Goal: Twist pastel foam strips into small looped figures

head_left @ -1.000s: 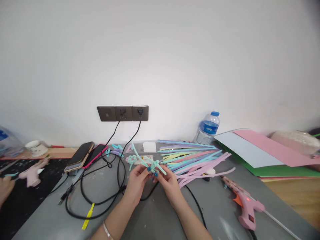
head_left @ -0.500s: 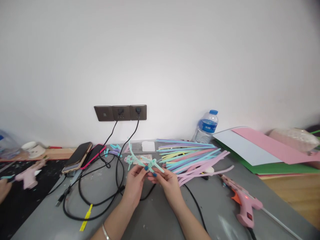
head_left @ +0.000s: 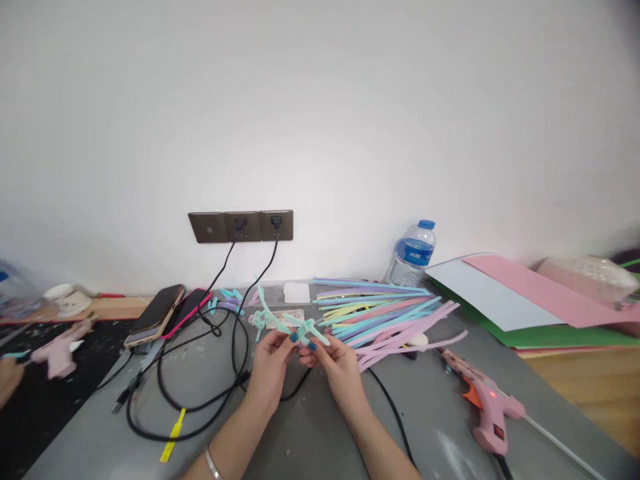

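Over the middle of the grey table, my left hand [head_left: 273, 366] and my right hand [head_left: 336, 368] pinch a mint-green pipe cleaner [head_left: 306, 327] between thumbs and fingers. It is twisted into a knotted shape, with free ends sticking out to the right and up to the left. Fingertips hide its lower part. Just behind my left hand lies another bent mint-green pipe cleaner piece [head_left: 259, 321]; whether it joins the held one I cannot tell. Right of my hands spreads a pile of pastel pipe cleaners [head_left: 385, 310].
A pink glue gun [head_left: 493, 407] lies at the right, beside coloured paper sheets [head_left: 505, 300]. A water bottle [head_left: 414, 253] stands by the wall. Black cables [head_left: 165, 437] loop at left near two phones [head_left: 156, 313]. Another person's hand [head_left: 9, 380] is at far left, near a second glue gun [head_left: 59, 350].
My fingers have shifted slightly on the mint-green pipe cleaner, the right thumb moving a little. Everything else stays nearly in place.
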Demonstrator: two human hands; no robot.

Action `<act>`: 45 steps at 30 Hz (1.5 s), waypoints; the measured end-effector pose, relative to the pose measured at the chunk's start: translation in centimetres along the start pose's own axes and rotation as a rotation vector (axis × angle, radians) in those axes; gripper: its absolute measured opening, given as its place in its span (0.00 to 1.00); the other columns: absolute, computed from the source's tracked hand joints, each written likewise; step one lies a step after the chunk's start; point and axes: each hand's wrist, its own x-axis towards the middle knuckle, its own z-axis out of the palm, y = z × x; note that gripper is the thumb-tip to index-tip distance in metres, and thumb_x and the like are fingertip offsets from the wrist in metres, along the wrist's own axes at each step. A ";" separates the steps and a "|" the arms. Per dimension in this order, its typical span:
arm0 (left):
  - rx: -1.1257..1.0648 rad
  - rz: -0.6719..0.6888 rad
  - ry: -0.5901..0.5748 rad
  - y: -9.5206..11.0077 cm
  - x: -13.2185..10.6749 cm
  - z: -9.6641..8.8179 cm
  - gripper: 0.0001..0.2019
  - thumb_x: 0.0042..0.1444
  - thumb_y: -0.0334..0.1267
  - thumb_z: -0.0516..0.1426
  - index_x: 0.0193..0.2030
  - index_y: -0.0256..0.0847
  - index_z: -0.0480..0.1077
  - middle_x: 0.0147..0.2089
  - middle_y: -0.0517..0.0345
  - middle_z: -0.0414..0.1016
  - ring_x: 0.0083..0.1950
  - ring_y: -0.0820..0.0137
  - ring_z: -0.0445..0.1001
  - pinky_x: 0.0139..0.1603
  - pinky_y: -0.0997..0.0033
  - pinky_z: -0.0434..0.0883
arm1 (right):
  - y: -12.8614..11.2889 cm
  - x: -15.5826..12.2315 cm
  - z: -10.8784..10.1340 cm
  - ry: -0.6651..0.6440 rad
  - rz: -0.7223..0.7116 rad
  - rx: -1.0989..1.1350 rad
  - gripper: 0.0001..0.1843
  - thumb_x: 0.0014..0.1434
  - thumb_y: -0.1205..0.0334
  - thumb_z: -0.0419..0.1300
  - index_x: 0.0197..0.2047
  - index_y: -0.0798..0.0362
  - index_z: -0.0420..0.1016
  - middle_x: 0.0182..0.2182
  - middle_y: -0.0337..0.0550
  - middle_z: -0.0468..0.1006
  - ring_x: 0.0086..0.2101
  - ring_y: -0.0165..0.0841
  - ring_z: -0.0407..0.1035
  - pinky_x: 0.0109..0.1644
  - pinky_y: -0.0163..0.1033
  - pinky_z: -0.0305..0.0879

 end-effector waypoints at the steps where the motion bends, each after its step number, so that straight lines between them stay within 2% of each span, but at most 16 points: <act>1: 0.000 -0.004 -0.010 0.0 0.0 -0.1 0.11 0.36 0.38 0.70 0.27 0.36 0.78 0.27 0.59 0.78 0.30 0.75 0.73 0.34 0.78 0.71 | 0.0 0.0 -0.1 -0.003 -0.004 -0.002 0.19 0.45 0.47 0.69 0.30 0.54 0.78 0.21 0.43 0.80 0.20 0.37 0.74 0.28 0.41 0.71; 5: -0.015 -0.042 -0.046 0.0 0.2 -0.2 0.11 0.37 0.38 0.70 0.25 0.36 0.78 0.26 0.59 0.77 0.30 0.75 0.73 0.34 0.79 0.71 | 0.3 0.3 -0.5 -0.013 0.017 0.016 0.18 0.46 0.48 0.69 0.32 0.55 0.78 0.22 0.43 0.80 0.22 0.35 0.74 0.30 0.40 0.70; 9: -0.020 -0.080 -0.051 0.2 0.4 -0.4 0.12 0.37 0.38 0.70 0.28 0.35 0.78 0.28 0.57 0.78 0.31 0.74 0.74 0.33 0.78 0.71 | 0.7 0.4 -1.0 -0.064 0.056 0.068 0.18 0.48 0.51 0.68 0.39 0.54 0.79 0.29 0.44 0.81 0.29 0.36 0.75 0.37 0.41 0.71; 12: -0.021 -0.088 -0.036 0.3 0.4 -0.4 0.12 0.36 0.38 0.71 0.27 0.36 0.78 0.28 0.58 0.77 0.29 0.75 0.73 0.30 0.79 0.71 | 0.6 0.5 -1.2 0.020 0.022 0.142 0.18 0.47 0.52 0.68 0.41 0.51 0.79 0.37 0.45 0.81 0.35 0.37 0.76 0.43 0.43 0.71; 15: 0.012 -0.088 -0.038 0.4 0.4 -0.4 0.12 0.35 0.39 0.71 0.27 0.36 0.78 0.29 0.58 0.77 0.29 0.75 0.72 0.29 0.79 0.71 | -0.3 0.9 -1.4 0.087 -0.001 0.257 0.16 0.47 0.52 0.67 0.39 0.49 0.79 0.39 0.45 0.81 0.43 0.40 0.74 0.50 0.47 0.67; 18: 0.115 -0.087 -0.128 0.6 0.1 -0.3 0.12 0.38 0.40 0.70 0.30 0.37 0.79 0.30 0.55 0.78 0.30 0.72 0.72 0.28 0.77 0.70 | -1.7 1.2 -1.6 0.012 0.055 0.282 0.17 0.50 0.49 0.64 0.40 0.48 0.79 0.41 0.46 0.82 0.47 0.43 0.72 0.53 0.49 0.65; 20: 0.240 -0.078 -0.255 0.7 -0.1 -0.3 0.10 0.40 0.40 0.68 0.30 0.37 0.80 0.29 0.54 0.78 0.29 0.70 0.72 0.27 0.75 0.70 | -2.7 1.2 -1.7 -0.079 0.116 0.240 0.19 0.51 0.47 0.62 0.41 0.49 0.79 0.43 0.48 0.81 0.49 0.44 0.71 0.53 0.49 0.65; 24: 0.531 -0.027 -0.500 0.8 -0.7 -0.3 0.04 0.43 0.34 0.65 0.27 0.37 0.80 0.24 0.56 0.76 0.23 0.72 0.68 0.25 0.76 0.65 | -4.4 0.9 -1.9 -0.278 0.240 0.082 0.21 0.53 0.46 0.59 0.40 0.55 0.80 0.39 0.53 0.82 0.43 0.44 0.75 0.47 0.47 0.68; 26: 0.604 -0.034 -0.550 0.8 -1.0 -0.3 0.02 0.44 0.33 0.64 0.26 0.38 0.80 0.22 0.57 0.75 0.21 0.73 0.66 0.23 0.76 0.61 | -5.6 0.7 -1.8 -0.349 0.248 -0.021 0.22 0.55 0.46 0.59 0.41 0.56 0.79 0.35 0.52 0.82 0.38 0.42 0.76 0.45 0.47 0.68; 28: 0.616 -0.069 -0.583 0.8 -1.2 -0.4 0.03 0.45 0.34 0.63 0.25 0.38 0.79 0.22 0.57 0.75 0.21 0.73 0.65 0.23 0.76 0.61 | -6.9 0.6 -1.7 -0.405 0.193 -0.143 0.21 0.55 0.48 0.60 0.43 0.55 0.79 0.34 0.49 0.83 0.36 0.41 0.76 0.47 0.47 0.67; 33: 0.556 -0.127 -0.589 0.7 -1.0 -0.6 0.05 0.45 0.37 0.64 0.25 0.38 0.78 0.25 0.56 0.75 0.23 0.73 0.67 0.24 0.75 0.66 | -9.3 1.0 -1.3 -0.488 0.041 -0.379 0.16 0.53 0.58 0.63 0.45 0.52 0.78 0.35 0.43 0.82 0.38 0.39 0.75 0.47 0.45 0.67; 38: 0.559 -0.094 -0.559 0.4 -0.9 -0.6 0.04 0.43 0.37 0.65 0.25 0.38 0.78 0.25 0.56 0.74 0.24 0.71 0.69 0.24 0.75 0.67 | -8.6 1.8 -1.2 -0.386 -0.066 -0.602 0.07 0.49 0.68 0.60 0.31 0.53 0.80 0.26 0.38 0.79 0.28 0.34 0.71 0.33 0.36 0.66; 42: 0.567 -0.100 -0.559 0.5 -1.0 -0.4 0.05 0.42 0.37 0.65 0.24 0.37 0.76 0.23 0.57 0.73 0.23 0.72 0.69 0.24 0.75 0.67 | -8.0 2.2 -1.1 -0.424 -0.054 -0.665 0.09 0.53 0.67 0.57 0.30 0.53 0.79 0.22 0.37 0.77 0.23 0.31 0.67 0.28 0.34 0.62; 45: 0.557 -0.113 -0.524 0.6 -0.8 -0.4 0.07 0.42 0.38 0.65 0.25 0.37 0.76 0.26 0.56 0.75 0.25 0.71 0.70 0.25 0.74 0.68 | -8.2 2.1 -1.3 -0.443 -0.030 -0.648 0.12 0.57 0.63 0.55 0.28 0.53 0.79 0.20 0.37 0.75 0.22 0.31 0.66 0.26 0.34 0.59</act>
